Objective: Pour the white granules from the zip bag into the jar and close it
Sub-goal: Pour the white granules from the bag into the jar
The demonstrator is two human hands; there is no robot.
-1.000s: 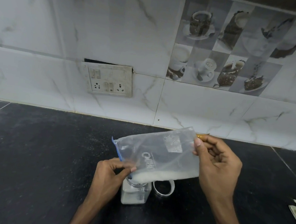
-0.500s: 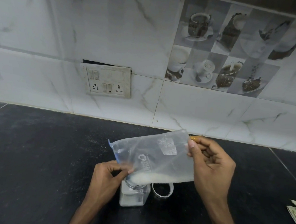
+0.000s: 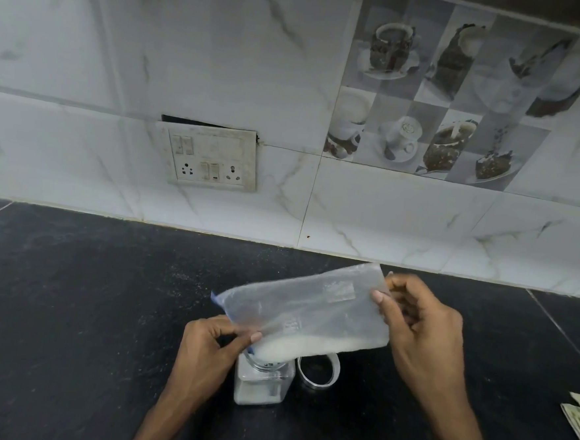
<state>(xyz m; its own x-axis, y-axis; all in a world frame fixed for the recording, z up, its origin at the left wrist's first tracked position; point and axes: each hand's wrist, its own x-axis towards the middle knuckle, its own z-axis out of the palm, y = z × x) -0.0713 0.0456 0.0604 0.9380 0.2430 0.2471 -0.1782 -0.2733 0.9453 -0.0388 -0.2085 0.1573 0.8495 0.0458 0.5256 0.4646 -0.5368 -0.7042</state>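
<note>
Head: left hand (image 3: 209, 351), right hand (image 3: 423, 335) pinch zip bag (image 3: 310, 307).

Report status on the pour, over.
Left hand pinches zip bag mouth at the jar; right hand holds its far end raised. White granules banked along bag's low edge, jar part filled. Lid off, beside jar; nothing blocking.

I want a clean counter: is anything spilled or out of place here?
A few white specks lie scattered on the counter left of the bag, perhaps a spill. The switch plate sits askew, with a dark gap above it.
</note>
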